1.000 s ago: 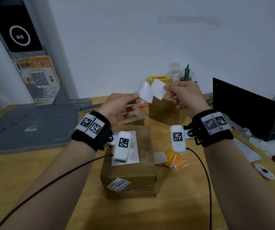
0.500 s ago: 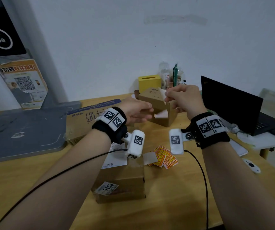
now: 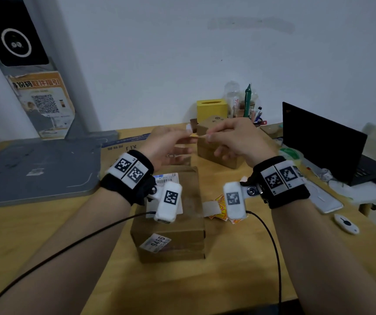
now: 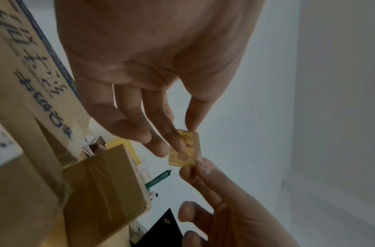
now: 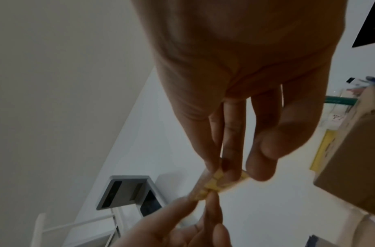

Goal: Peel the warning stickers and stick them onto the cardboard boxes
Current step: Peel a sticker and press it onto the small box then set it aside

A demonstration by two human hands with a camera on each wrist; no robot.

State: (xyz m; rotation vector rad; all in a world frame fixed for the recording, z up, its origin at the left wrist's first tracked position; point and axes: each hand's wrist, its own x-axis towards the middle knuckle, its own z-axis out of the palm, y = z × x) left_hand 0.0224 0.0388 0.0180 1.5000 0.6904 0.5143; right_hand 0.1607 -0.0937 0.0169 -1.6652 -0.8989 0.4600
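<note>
Pinched between our left hand point(image 4: 140, 70) and right hand point(image 4: 228, 208), one yellow warning sticker point(image 4: 185, 151) hangs in the air, an edge in each fingertip grip, above the near cardboard box point(image 3: 178, 223).

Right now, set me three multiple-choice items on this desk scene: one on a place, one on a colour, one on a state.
1. Where does the pile of loose warning stickers lie?
A. on the laptop
B. on the table, right of the near cardboard box
C. inside the yellow box

2. What colour is the sticker between the hands?
A. yellow
B. blue
C. green

3. How is that sticker held?
A. flat on a box
B. by the left hand alone
C. pinched by both hands

Answers: 1 B, they lie beside the near cardboard box. 2 A, both wrist views show yellow. 3 C, left hand and right hand each have a fingertip grip on it.
</note>
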